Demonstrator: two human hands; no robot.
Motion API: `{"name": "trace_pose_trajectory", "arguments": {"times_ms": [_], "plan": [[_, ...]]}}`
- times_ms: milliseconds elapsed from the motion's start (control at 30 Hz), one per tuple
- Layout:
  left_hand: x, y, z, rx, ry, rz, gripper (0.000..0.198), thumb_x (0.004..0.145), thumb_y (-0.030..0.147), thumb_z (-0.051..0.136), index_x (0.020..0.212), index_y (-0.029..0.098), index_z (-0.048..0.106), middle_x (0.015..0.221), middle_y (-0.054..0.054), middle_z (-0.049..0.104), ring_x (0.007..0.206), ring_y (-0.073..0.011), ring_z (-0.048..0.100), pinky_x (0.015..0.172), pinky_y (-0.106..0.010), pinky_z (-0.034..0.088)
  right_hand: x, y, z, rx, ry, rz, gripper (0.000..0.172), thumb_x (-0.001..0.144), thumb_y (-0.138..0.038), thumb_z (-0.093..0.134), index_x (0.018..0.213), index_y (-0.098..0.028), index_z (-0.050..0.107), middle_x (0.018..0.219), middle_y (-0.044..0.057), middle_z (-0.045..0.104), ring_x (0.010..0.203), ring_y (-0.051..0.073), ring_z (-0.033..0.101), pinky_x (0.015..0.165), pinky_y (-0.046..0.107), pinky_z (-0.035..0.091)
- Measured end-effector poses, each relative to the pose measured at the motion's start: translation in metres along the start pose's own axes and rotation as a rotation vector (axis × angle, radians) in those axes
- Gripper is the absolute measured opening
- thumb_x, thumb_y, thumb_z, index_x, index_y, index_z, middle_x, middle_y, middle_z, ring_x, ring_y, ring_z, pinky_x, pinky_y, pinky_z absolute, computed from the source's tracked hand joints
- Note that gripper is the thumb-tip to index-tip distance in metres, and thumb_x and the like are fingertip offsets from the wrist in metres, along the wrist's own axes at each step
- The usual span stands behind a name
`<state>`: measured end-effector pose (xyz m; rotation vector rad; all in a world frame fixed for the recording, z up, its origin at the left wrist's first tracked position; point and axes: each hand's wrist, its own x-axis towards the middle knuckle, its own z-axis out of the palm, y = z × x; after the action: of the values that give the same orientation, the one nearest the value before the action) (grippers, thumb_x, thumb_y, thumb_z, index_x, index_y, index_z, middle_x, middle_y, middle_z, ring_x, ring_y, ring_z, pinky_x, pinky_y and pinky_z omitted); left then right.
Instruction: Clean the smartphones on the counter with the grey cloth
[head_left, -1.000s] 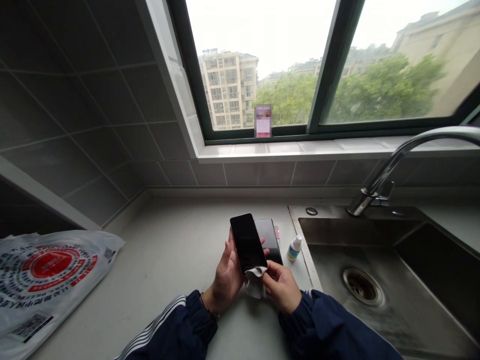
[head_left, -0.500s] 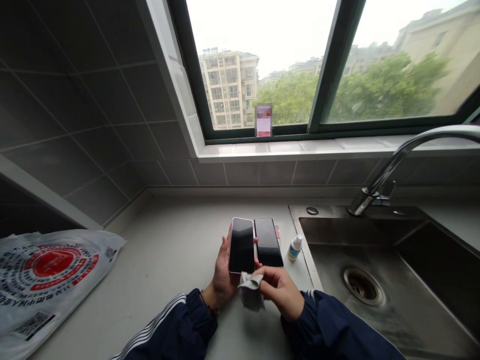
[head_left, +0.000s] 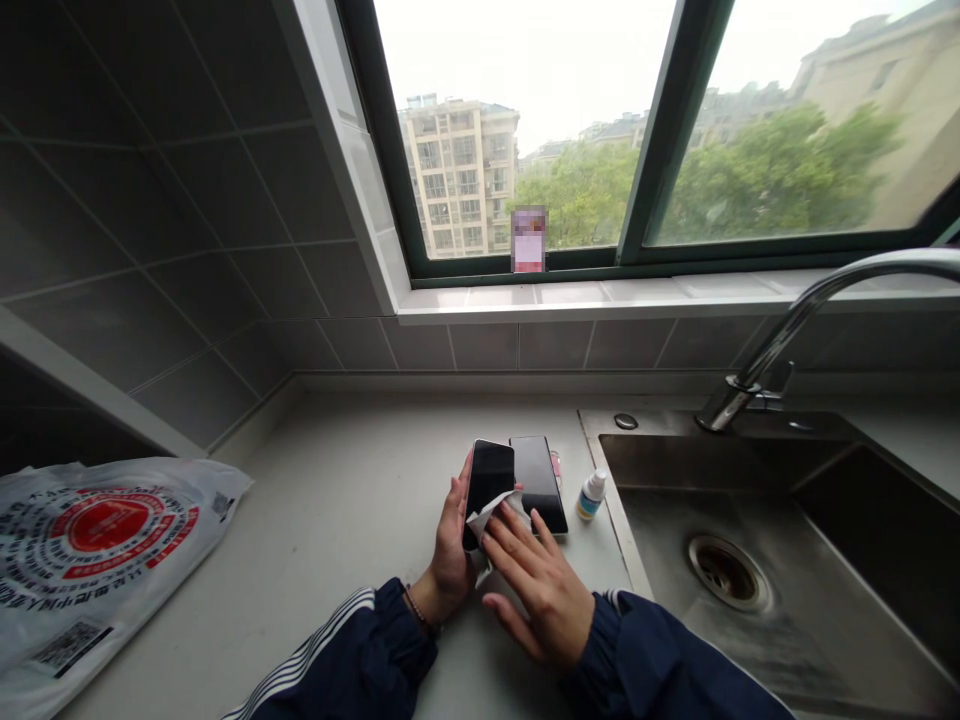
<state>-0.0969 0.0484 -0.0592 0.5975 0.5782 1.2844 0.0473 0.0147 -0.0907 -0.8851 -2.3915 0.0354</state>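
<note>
A smartphone with a dark screen and pale frame (head_left: 491, 465) rests tilted in my left hand (head_left: 452, 540), whose fingers are closed around its edges. Over the lower part of that screen lies a thin pale grey wiping cloth (head_left: 480, 522). My right hand (head_left: 536, 585) presses the cloth down with outstretched fingers, its thumb held apart. Part of the cloth is hidden under the fingers and hangs below the phone. Just right of it a second dark-screened phone (head_left: 538, 470) lies on the counter, partly covered by my right hand. Next to that stands a small white spray bottle (head_left: 591, 495).
A steel sink (head_left: 750, 520) with a curved faucet (head_left: 772, 340) takes up the right side. On the left lies a white printed plastic bag (head_left: 112, 540). The pale counter (head_left: 337, 500) runs below a window. Something pinkish (head_left: 556, 468) peeks out beside the second phone.
My right hand has gone from pinching the cloth below the phone to pressing it flat on the screen. The held phone has shifted slightly right and overlaps the second one.
</note>
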Motion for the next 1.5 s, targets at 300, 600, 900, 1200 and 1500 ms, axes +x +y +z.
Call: {"name": "trace_pose_trajectory", "arguments": {"times_ms": [300,600,900,1200,1500], "plan": [[0.003,-0.01,-0.012,0.121,-0.031,0.024,0.059,0.095,0.054,0.04,0.146,0.026,0.041,0.155,-0.003,0.039,0.148,-0.0251,0.023,0.122,-0.04,0.013,0.002,-0.001,-0.006,-0.076,-0.021,0.005,0.071,0.094,-0.037,0.052,0.153,-0.008,0.025,0.157,0.017,0.026,0.146,0.039,0.019,0.113,0.066,0.023],[0.0,-0.003,-0.002,-0.038,0.009,-0.07,0.065,0.092,0.057,0.043,0.149,0.026,0.035,0.145,-0.011,0.052,0.132,-0.0312,0.049,0.116,-0.048,0.027,0.003,0.001,-0.002,-0.017,0.089,-0.052,0.051,0.091,-0.019,0.051,0.141,-0.011,0.046,0.148,0.015,0.045,0.145,0.032,0.026,0.117,0.059,0.016],[0.002,0.002,-0.003,-0.01,0.031,-0.045,0.06,0.093,0.058,0.04,0.134,0.015,0.051,0.11,-0.014,0.072,0.102,-0.0264,0.067,0.099,-0.042,0.046,0.002,0.001,-0.003,0.107,0.24,-0.092,0.026,0.094,-0.009,0.049,0.115,-0.018,0.061,0.125,0.008,0.067,0.131,0.022,0.05,0.118,0.048,0.025],[0.013,0.01,-0.012,0.097,0.117,-0.165,0.061,0.088,0.061,0.048,0.126,0.015,0.059,0.117,-0.016,0.069,0.083,-0.0281,0.072,0.062,-0.035,0.057,-0.001,-0.007,-0.002,0.327,0.241,-0.051,0.03,0.09,-0.01,0.052,0.118,-0.018,0.059,0.095,0.008,0.072,0.083,0.019,0.065,0.079,0.035,0.052],[0.015,0.006,-0.022,0.251,0.138,-0.199,0.06,0.085,0.057,0.055,0.131,0.018,0.053,0.119,-0.017,0.065,0.085,-0.0305,0.072,0.049,-0.032,0.057,-0.007,-0.004,0.008,0.379,0.171,0.029,0.044,0.089,-0.013,0.046,0.133,-0.016,0.052,0.083,0.007,0.067,0.066,0.018,0.061,0.06,0.028,0.051]]}}
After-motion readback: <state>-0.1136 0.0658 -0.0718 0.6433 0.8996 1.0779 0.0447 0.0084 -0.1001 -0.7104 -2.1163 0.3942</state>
